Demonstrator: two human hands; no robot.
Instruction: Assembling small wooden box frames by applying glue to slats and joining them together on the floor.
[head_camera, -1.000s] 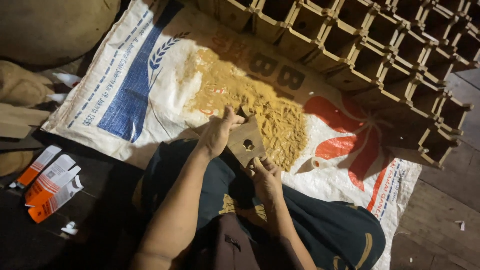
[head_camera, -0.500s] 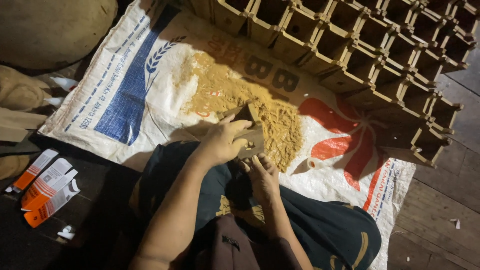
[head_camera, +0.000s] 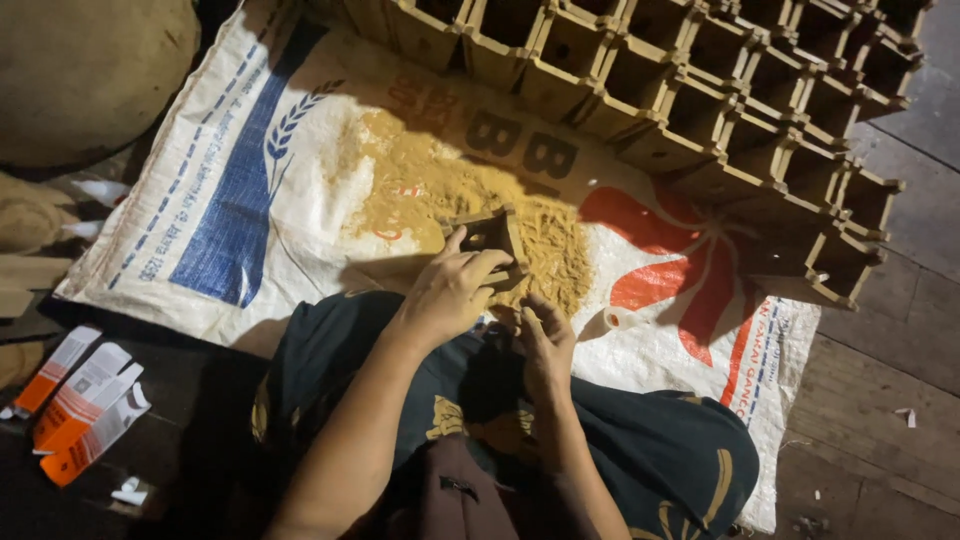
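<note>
My left hand (head_camera: 452, 290) grips a small brown square paper cup (head_camera: 487, 236), tilted on its side with its opening facing up. It rests on a heap of yellow-brown sawdust-like powder (head_camera: 460, 205) spread over a white woven sack (head_camera: 250, 200). My right hand (head_camera: 545, 335) sits just below the cup at the heap's near edge, fingers curled into the powder. Both forearms reach out over my dark patterned lap.
Several rows of matching brown square cups (head_camera: 700, 90) stand packed together at the back right of the sack. Orange-and-white flat cartons (head_camera: 80, 400) lie on the dark floor at left. A large tan sack (head_camera: 90, 70) sits at the top left. Wooden floorboards (head_camera: 880, 400) lie at right.
My left hand has shifted lower on the cup, which has tipped over onto the powder heap. My right hand stays under it at the heap's edge.
</note>
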